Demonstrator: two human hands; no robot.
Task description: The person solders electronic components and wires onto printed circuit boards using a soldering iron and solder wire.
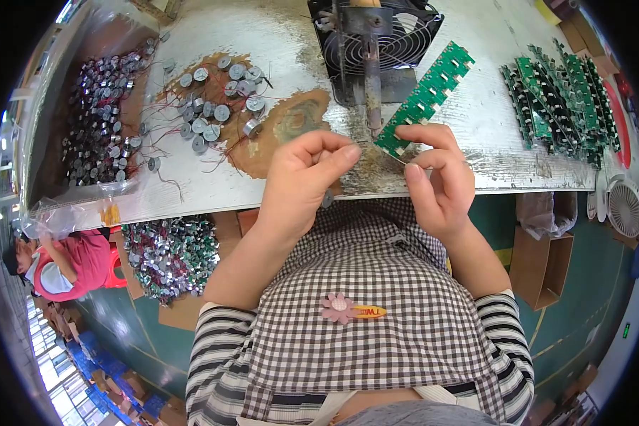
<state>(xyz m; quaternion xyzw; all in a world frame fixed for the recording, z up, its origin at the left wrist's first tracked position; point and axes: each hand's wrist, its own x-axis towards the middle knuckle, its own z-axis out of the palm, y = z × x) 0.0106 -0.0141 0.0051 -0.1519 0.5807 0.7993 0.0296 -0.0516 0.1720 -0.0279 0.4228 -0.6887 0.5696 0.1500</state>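
Note:
My left hand [305,174] is closed, thumb and forefinger pinched together near the table's front edge. A small round metal motor [327,198] shows just below its fingers; its wires are hidden in the grip. My right hand [444,177] is closed too, thumb and finger pinching a thin pale wire [396,158]. Its forefinger rests at the near end of a green circuit board strip [426,92], which lies slanted on the table. A worn metal post [372,78] stands just beyond the strip's near end, between my hands.
A black fan [405,35] stands behind the post. Loose motors [209,110] lie to the left, beside a box of motors [42,135]. Stacked green boards [561,99] sit at the right. Below the table are another heap of parts [170,255] and a cardboard box [543,266]. Another person [78,266] sits at left.

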